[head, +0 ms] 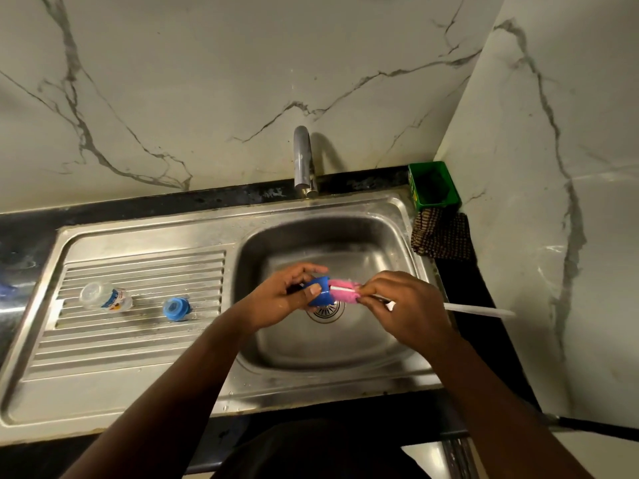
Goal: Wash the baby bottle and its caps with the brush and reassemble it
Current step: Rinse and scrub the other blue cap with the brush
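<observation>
Left hand (290, 294) grips blue cap (320, 291); right hand (403, 305) grips pink brush (344, 291) over sink (397, 216).

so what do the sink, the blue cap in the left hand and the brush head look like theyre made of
Sink: brushed stainless steel, going by its grey metallic sheen and pressed drainboard ribs.
Blue cap: likely plastic, smooth, glossy, uniformly coloured.
Brush head: seemingly pink sponge or soft fibre; fuzzy, matte.

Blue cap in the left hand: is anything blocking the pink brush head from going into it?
Nothing visible. The blue cap opens toward the pink brush head, already at its mouth, above the sink.
</observation>
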`<state>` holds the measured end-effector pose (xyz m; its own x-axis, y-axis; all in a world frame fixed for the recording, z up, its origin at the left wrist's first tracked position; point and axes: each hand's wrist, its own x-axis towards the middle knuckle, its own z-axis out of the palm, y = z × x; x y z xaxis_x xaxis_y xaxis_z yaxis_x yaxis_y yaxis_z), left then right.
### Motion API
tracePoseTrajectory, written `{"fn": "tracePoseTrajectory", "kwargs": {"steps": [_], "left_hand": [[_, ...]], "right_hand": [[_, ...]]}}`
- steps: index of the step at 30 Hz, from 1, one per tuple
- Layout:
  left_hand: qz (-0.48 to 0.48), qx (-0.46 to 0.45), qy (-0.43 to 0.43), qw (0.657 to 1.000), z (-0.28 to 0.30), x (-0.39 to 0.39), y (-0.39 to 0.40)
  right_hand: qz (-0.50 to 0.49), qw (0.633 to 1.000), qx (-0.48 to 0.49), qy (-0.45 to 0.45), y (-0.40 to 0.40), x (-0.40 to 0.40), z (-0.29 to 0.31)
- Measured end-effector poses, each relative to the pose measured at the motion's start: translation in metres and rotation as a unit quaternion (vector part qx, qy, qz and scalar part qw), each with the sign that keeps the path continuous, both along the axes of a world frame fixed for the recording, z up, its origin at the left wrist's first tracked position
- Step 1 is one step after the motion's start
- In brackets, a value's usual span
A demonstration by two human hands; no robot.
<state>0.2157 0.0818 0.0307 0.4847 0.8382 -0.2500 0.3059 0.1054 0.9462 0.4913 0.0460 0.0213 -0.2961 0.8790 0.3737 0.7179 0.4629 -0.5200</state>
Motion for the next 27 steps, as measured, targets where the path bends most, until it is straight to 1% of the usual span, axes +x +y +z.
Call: {"fn": "tracePoseTrajectory", "kwargs": {"steps": [2, 3, 4, 5, 7, 9, 10, 13, 15, 17, 20, 23, 27], "left_hand": [[-0.016, -0.02, -0.01, 1.0, -0.002, 0.004, -0.003], [-0.011, -0.024, -0.025, 0.999, -0.003, 0.003, -0.004], [0.015, -0.042, -0.051, 0.998, -0.001, 0.0, -0.004], [0.064, -0.075, -0.084, 0.992, 0.001, -0.002, -0.004], [0.158, -0.114, -0.126, 0.973, 0.007, -0.003, -0.006], [0.203, -0.119, -0.117, 0.965, 0.011, 0.002, -0.009], [0.207, -0.115, -0.106, 0.966, 0.012, 0.007, -0.01], [0.172, -0.079, -0.094, 0.977, 0.01, 0.024, -0.014], [0.16, -0.047, -0.114, 0.979, 0.008, 0.029, -0.016], [0.156, -0.032, -0.133, 0.978, 0.008, 0.028, -0.016], [0.167, -0.029, -0.147, 0.974, 0.009, 0.024, -0.016], [0.186, -0.036, -0.154, 0.97, 0.011, 0.023, -0.017], [0.171, -0.034, -0.175, 0.969, 0.016, 0.026, -0.021]], "right_hand": [[0.037, 0.999, -0.012, -0.009, -0.001, -0.004, -0.001], [0.04, 0.999, -0.013, -0.01, -0.001, -0.002, 0.0], [0.022, 0.999, -0.026, -0.004, -0.001, 0.003, 0.0], [-0.014, 0.998, -0.055, 0.015, -0.001, 0.009, 0.0], [-0.086, 0.983, -0.144, 0.075, -0.001, 0.015, -0.002], [-0.111, 0.96, -0.221, 0.128, -0.002, 0.005, -0.004], [-0.116, 0.954, -0.235, 0.148, -0.002, -0.003, -0.003], [-0.1, 0.954, -0.214, 0.183, -0.007, -0.03, 0.002], [-0.078, 0.961, -0.186, 0.189, -0.012, -0.045, 0.003], [-0.097, 0.962, -0.174, 0.189, -0.011, -0.049, 0.001], [-0.133, 0.962, -0.168, 0.171, -0.007, -0.045, 0.003], [-0.103, 0.971, -0.156, 0.148, -0.013, -0.047, 0.012], [-0.163, 0.954, -0.194, 0.162, -0.007, -0.043, 0.005]]}}
